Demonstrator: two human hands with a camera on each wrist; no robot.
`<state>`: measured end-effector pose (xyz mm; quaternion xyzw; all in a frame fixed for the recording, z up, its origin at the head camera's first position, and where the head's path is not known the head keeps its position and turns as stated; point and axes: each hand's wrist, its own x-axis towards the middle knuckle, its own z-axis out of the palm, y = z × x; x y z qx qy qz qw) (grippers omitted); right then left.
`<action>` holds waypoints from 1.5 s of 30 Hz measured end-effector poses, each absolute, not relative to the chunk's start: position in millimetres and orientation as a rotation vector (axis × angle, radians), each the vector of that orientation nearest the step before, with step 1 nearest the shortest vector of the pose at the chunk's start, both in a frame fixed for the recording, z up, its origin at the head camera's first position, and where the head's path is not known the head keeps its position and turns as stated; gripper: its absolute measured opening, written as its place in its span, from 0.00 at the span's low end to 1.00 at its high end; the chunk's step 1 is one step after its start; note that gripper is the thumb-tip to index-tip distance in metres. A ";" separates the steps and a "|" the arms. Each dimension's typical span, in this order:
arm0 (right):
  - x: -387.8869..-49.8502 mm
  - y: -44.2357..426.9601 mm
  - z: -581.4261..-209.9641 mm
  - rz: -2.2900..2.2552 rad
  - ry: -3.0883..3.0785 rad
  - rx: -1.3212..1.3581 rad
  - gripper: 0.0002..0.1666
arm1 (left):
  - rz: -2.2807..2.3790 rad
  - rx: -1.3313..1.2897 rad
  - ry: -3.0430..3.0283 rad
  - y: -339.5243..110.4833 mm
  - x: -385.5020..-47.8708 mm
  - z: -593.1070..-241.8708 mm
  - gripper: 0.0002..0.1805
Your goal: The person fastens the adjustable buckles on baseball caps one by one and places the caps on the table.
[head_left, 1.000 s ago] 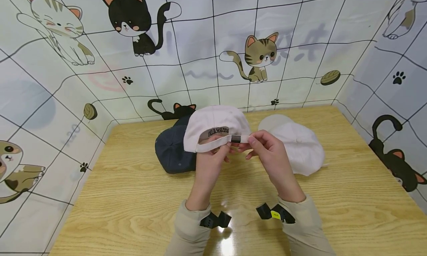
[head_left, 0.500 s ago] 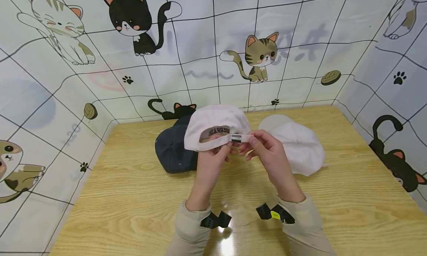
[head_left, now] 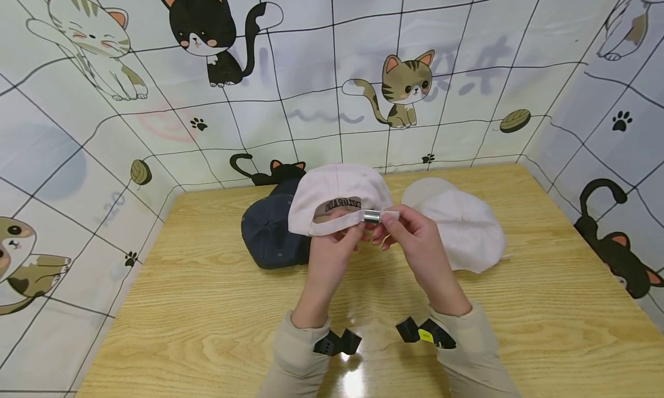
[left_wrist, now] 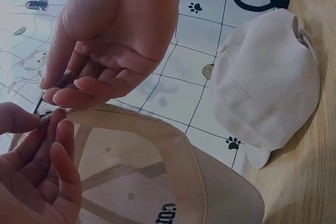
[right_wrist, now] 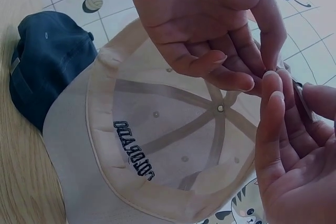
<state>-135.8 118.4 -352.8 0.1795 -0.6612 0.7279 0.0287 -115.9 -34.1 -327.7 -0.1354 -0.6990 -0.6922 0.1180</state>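
Observation:
A pale pinkish-white baseball cap [head_left: 339,184] is held above the table, its back opening toward me. Dark COLORADO lettering shows reversed inside its front. Across that opening runs the cap's back strap [head_left: 334,225], which carries a silver metal buckle [head_left: 371,216]. My left hand [head_left: 332,256] pinches the strap just left of the buckle. On the buckle's other side, my right hand [head_left: 422,242] pinches the strap between thumb and fingers, and a short end sticks out past the thumb. Both wrist views show the fingertips meeting there; the hands partly hide the buckle.
On the wooden table [head_left: 218,323], a navy cap [head_left: 270,231] lies behind the held cap to the left. A white cap [head_left: 467,231] rests to the right, beside my right hand. Cat-printed sheeting [head_left: 311,57] encloses the back and sides.
The buckle looked dark a second ago and now shines silver. Both hands and the cap have shifted slightly right. My right thumb has come closer to the buckle, exposing the strap's end.

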 end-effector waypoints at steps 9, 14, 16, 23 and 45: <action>-136.1 120.5 -352.4 2.169 -2.061 0.567 0.11 | -2.084 -0.371 -1.937 -32.9 -115.0 -328.3 0.05; -136.5 122.4 -352.3 2.163 -2.056 0.565 0.11 | -2.102 -0.386 -1.918 -33.4 -115.0 -328.9 0.06; -136.5 122.8 -351.7 2.157 -2.063 0.559 0.11 | -2.129 -0.390 -1.899 -33.6 -115.1 -329.3 0.06; -135.1 125.7 -349.4 2.159 -2.073 0.511 0.13 | -2.165 -0.330 -1.901 -36.6 -116.6 -334.7 0.07; -134.9 121.7 -352.6 2.252 -2.028 0.557 0.11 | -2.170 -0.310 -1.954 -37.6 -122.1 -343.7 0.07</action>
